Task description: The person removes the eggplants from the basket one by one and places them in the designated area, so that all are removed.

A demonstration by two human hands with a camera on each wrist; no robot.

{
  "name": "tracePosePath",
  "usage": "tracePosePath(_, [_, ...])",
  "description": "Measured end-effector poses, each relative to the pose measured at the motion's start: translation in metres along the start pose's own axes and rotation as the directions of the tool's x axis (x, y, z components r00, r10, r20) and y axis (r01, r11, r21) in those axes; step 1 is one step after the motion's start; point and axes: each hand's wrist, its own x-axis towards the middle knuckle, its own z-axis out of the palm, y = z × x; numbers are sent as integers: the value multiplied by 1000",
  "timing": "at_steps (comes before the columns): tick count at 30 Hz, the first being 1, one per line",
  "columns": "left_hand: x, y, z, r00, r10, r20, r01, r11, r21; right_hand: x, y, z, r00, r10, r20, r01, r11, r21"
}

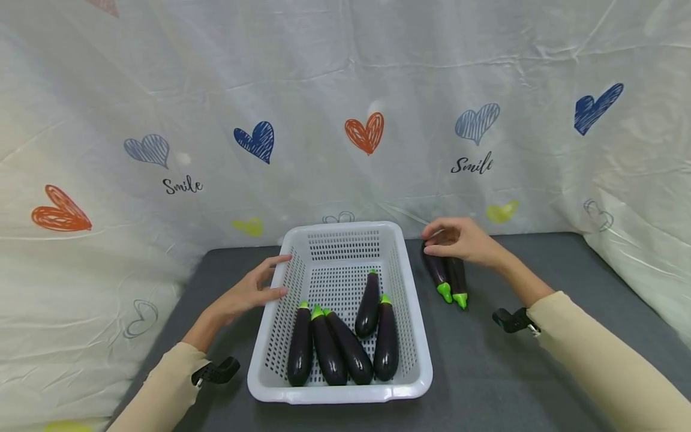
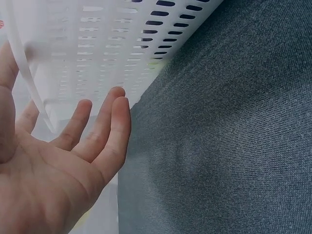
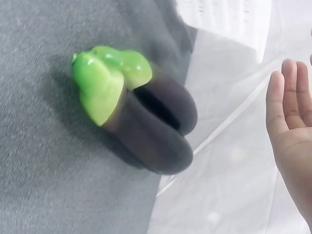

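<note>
A white perforated plastic basket [image 1: 339, 393] stands on the dark grey cloth. In its near half lie several dark purple eggplants [image 1: 327, 351] with green stem ends. My left hand [image 1: 249, 294] is at the basket's left side, thumb and a finger resting over the rim; its other fingers stay relaxed outside the wall in the left wrist view. Right of the basket, two eggplants [image 3: 146, 134] lie side by side on the cloth, green ends toward me. My right hand [image 1: 459, 241] hovers over their far ends, fingers apart from them in the right wrist view, holding nothing.
The dark grey cloth [image 1: 486, 372] covers the table around the basket. Behind its far edge hangs a white sheet [image 1: 313, 72] printed with hearts and "Smile" lettering. Black straps [image 1: 511, 320] with cameras sit at both wrists.
</note>
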Motion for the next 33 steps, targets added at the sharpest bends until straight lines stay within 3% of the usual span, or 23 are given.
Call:
tracePosePath(10, [-1,0,0,1000,-6,-2,6,1000,-20,16,-3,13,999,-27,43,25,999,26])
tracePosePath(21, [-2,8,3,999,-32,-2,32,999,-23,39,-17,41,985,-53,163,53,999,0])
tracePosePath(33, [1,0,1,999,-32,-11,32,999,-9,60,-21,66,943,-68,325,77,997,-14])
